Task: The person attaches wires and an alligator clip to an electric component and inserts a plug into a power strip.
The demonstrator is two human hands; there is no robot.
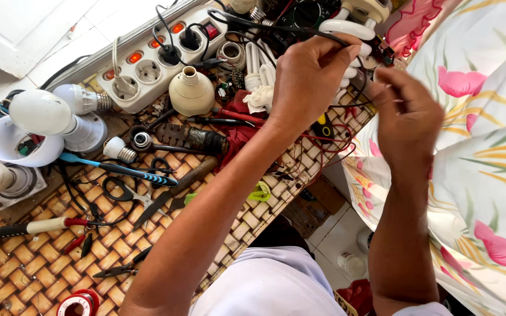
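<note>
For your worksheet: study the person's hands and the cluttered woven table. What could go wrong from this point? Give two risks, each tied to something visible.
1. The left hand pinches a black wire near the power strip, whose switches glow orange; touching a bare end could mean a shock.
2. The right hand works beside a white spiral lamp at the table's edge; a tug on the wire might knock the glass off.

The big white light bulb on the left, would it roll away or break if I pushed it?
The white light bulb is round and smooth, so it would probably roll. It looks like thin glass or plastic, likely light and breakable. The bulbs touching it might stop it.
</note>
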